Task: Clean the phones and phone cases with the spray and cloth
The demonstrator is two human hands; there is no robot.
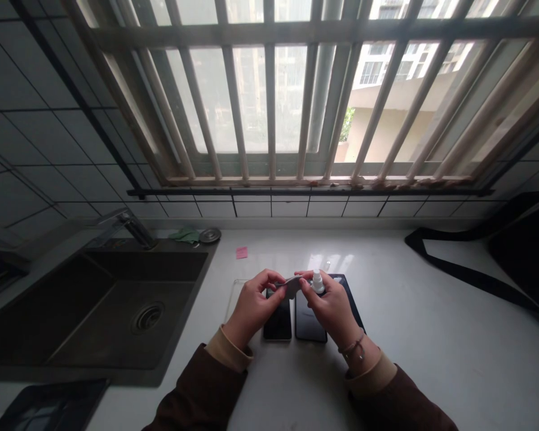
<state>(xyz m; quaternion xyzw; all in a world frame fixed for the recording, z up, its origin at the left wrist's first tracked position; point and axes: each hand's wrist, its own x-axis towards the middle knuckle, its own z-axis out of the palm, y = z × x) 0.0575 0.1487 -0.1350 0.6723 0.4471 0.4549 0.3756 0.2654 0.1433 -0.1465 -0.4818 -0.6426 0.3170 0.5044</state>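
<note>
Both hands pinch a small grey cloth (293, 287) and hold it up above the white countertop. My left hand (258, 302) is closed on its left end, and my right hand (335, 306) is closed on its right end. Below the cloth, two dark smartphones lie side by side: a left phone (277, 323) and a right phone (311, 324). A white spray bottle top (317, 281) shows by my right fingers; I cannot tell whether that hand touches the bottle. A larger dark flat device (353, 302) lies partly hidden behind my right hand. Beside my left hand is a clear rectangular tray or case (232, 297).
A sink (117, 311) with a faucet (137, 228) is on the left. A green cloth (185, 234) and a metal strainer (210, 235) lie behind it. A pink note (241, 252) sits on the countertop (413, 353). A black bag strap (471, 281) lies at right.
</note>
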